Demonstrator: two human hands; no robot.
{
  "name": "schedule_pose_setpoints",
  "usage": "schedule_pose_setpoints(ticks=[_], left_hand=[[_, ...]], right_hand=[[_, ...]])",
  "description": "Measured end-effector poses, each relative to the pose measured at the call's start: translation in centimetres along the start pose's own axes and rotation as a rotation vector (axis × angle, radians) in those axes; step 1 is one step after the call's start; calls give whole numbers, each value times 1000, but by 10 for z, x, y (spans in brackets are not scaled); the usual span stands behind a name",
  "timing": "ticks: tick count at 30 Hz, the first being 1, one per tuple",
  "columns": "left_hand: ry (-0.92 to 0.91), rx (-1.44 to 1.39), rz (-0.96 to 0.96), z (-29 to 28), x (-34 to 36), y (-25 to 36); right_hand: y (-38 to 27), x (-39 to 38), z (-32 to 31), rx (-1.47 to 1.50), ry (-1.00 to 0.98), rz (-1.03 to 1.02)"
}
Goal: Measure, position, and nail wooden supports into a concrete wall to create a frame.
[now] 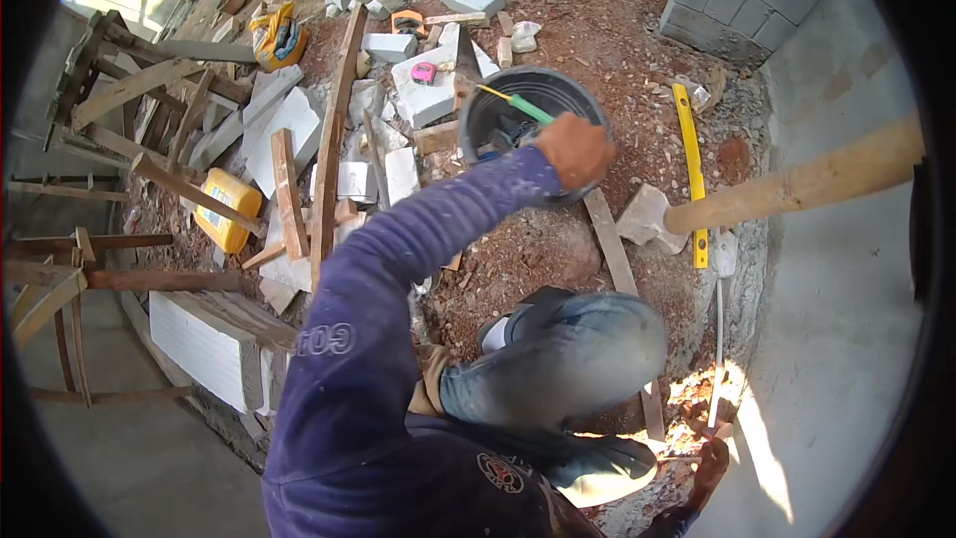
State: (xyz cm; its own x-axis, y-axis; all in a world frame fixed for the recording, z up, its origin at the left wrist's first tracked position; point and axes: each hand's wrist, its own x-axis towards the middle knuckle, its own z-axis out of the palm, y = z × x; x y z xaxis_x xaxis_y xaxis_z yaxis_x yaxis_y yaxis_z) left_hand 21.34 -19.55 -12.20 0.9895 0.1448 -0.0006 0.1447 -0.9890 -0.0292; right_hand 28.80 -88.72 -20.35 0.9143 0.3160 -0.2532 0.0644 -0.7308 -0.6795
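My left hand (575, 151) is closed over the black bucket (563, 90), gripping a slim green-handled tool (528, 107). Its thin yellow shaft points up and left past the rim. Small items lie in the bucket, too dim to name. Low at the right, by the wall, my right hand (709, 465) has its fingers closed at the lower end of a thin white pipe (718, 359). Part of that hand is in shadow, and a small reddish spot beside the fingertips cannot be made out.
A yellow spirit level (689, 174) lies near a round wooden post (797, 177) slanting in from the right. Broken white blocks (423, 85), a pink tape measure (423, 73), loose planks (339, 130) and a yellow jerrycan (227, 211) cover the left. A grey wall (846, 339) borders the right.
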Motion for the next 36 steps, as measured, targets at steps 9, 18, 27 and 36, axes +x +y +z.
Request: schedule_pose_setpoints(ticks=[9,18,27,36], left_hand=[[917,-46,93,40,99,-84],[-109,-648,-698,171,-3,-125],[-402,-352,-507,272,65,-127],[-375,-304,-540,260,93,-120]], right_hand=[[29,36,45,24,32,100],[14,63,112,48,-94,89],[-31,109,180,16,-430,173],[-83,102,175,-143,-340,-48]])
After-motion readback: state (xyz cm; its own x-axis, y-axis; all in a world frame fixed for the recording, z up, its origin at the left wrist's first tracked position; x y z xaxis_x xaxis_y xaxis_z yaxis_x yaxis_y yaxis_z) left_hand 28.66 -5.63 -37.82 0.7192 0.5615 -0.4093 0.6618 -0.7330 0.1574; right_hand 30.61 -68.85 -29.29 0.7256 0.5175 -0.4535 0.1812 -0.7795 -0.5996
